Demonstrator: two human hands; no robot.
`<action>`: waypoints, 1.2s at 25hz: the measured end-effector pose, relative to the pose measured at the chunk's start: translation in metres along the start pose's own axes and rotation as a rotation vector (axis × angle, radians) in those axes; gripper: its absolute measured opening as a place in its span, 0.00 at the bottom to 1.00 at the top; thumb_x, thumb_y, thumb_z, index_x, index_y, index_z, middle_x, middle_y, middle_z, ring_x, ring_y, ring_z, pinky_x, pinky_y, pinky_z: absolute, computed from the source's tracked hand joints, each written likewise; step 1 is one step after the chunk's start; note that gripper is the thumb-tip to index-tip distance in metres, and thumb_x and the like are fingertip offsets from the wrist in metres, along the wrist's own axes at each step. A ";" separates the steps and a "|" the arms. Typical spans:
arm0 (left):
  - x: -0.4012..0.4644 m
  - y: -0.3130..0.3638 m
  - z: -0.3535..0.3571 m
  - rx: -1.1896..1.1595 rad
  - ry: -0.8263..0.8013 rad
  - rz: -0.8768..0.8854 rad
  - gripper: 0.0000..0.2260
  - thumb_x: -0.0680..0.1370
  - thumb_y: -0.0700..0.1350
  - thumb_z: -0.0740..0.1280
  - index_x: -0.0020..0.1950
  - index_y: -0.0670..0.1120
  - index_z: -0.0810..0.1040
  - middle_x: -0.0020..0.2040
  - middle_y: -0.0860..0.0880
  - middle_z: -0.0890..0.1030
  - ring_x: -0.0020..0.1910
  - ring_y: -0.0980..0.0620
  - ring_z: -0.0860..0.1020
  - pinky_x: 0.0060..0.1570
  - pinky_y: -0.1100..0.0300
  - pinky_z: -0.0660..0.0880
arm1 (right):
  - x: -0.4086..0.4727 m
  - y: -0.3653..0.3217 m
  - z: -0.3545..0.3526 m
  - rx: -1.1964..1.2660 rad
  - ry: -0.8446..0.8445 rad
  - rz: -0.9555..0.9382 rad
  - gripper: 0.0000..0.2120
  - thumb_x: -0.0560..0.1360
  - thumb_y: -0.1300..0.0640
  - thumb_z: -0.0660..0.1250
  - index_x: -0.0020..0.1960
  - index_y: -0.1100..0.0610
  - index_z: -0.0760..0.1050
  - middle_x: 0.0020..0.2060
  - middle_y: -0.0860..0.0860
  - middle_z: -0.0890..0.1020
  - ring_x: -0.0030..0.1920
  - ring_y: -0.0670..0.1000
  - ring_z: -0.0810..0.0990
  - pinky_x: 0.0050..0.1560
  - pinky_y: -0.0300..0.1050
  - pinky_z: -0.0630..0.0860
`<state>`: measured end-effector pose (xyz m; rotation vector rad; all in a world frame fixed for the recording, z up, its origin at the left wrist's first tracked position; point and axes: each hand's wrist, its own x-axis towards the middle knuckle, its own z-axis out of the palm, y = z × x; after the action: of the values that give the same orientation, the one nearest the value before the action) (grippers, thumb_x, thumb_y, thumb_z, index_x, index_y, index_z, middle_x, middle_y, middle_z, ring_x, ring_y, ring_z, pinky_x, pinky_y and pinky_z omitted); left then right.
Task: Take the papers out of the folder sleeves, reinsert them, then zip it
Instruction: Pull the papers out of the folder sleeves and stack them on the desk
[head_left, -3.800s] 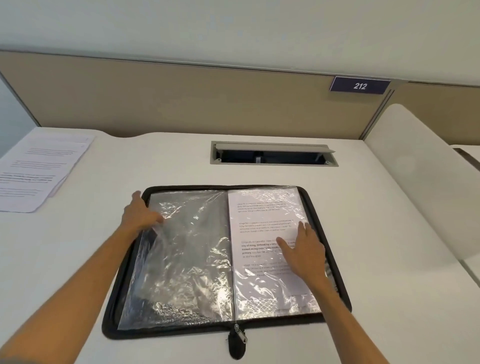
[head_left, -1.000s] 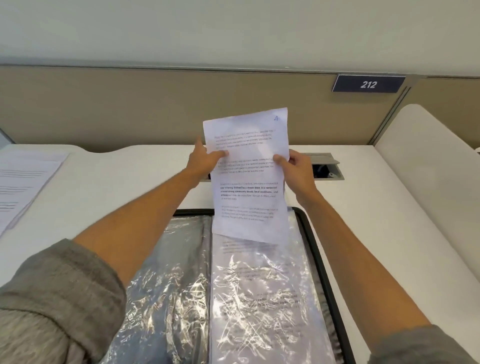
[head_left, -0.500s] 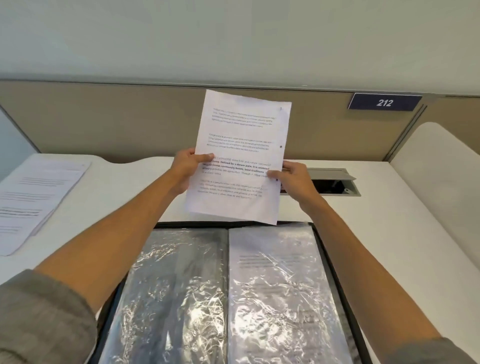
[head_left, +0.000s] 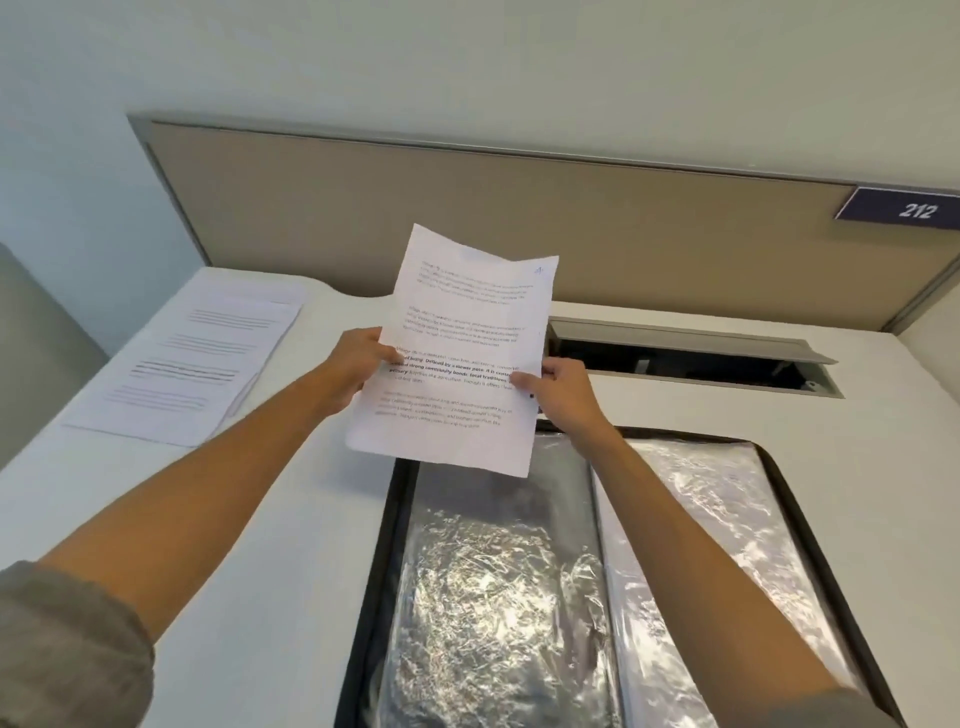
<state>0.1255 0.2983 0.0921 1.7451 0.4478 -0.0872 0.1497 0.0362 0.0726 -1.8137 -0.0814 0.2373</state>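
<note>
I hold one printed sheet upright above the desk, left hand and right hand pinching its side edges so it stays flat; the zip folder lies open below (sleeves facing up), ready, I judge, for reinsertion.

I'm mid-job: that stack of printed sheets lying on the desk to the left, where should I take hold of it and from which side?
Take the paper stack by its near right corner, coming from the right with the left hand. The sheets lie flat and slightly fanned there, so that stepped edge gives fingers a way under; elsewhere they sit flush on the desk.
</note>
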 end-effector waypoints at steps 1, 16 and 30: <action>-0.001 -0.007 -0.016 0.012 0.018 -0.011 0.12 0.77 0.35 0.65 0.59 0.45 0.80 0.54 0.48 0.83 0.50 0.45 0.82 0.48 0.52 0.79 | 0.000 0.003 0.016 0.003 -0.018 0.013 0.07 0.75 0.62 0.70 0.53 0.61 0.83 0.49 0.53 0.86 0.49 0.55 0.84 0.50 0.51 0.82; -0.031 -0.107 -0.203 -0.065 0.098 -0.165 0.08 0.76 0.43 0.70 0.52 0.41 0.81 0.45 0.49 0.86 0.46 0.46 0.82 0.46 0.55 0.77 | -0.017 0.002 0.199 0.112 -0.223 0.175 0.11 0.76 0.64 0.70 0.58 0.62 0.81 0.51 0.54 0.85 0.50 0.55 0.85 0.49 0.48 0.82; -0.012 -0.167 -0.314 0.280 0.602 -0.107 0.06 0.76 0.41 0.72 0.51 0.41 0.80 0.49 0.44 0.81 0.45 0.47 0.76 0.47 0.57 0.70 | -0.029 -0.014 0.352 -0.188 -0.220 -0.073 0.32 0.72 0.62 0.72 0.73 0.53 0.64 0.47 0.53 0.82 0.47 0.54 0.82 0.54 0.49 0.79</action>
<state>-0.0011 0.6211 0.0123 2.0108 1.0063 0.3234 0.0509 0.3692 0.0063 -1.9609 -0.3343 0.3874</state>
